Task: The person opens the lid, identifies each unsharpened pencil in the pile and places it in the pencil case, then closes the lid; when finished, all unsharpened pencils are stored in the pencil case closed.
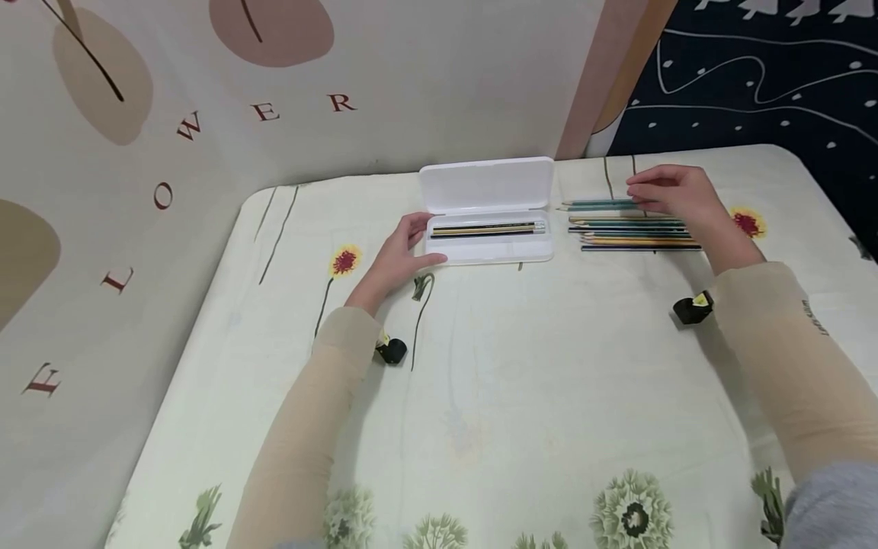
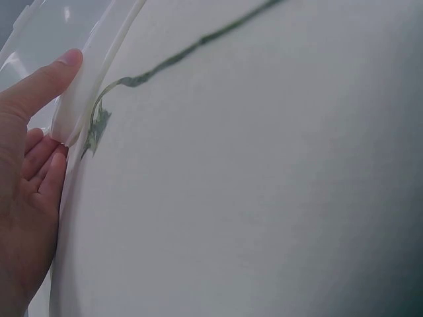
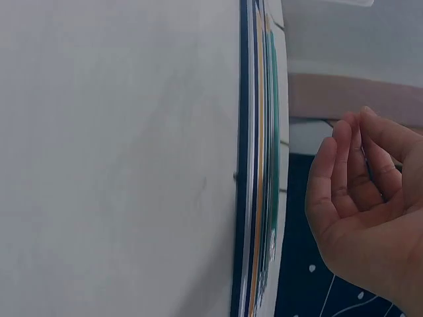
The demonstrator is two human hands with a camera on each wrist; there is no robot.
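Head view: open white pencil case [image 1: 488, 250] at upper centre, long axis left to right. Left hand [image 1: 401, 255] grips its left end. Loose pencils [image 1: 627, 232] lie just right of the case, near-parallel with it, sharpened tips leftward. Right hand [image 1: 679, 194] is the nearer to them, over their far side; contact can't be told.

Left wrist view: thumb on the case rim, upper left, fingers bent at its corner.

Right wrist view: pencils run top to bottom, right of centre; hand alongside, fingers loosely bent, nothing visible between.
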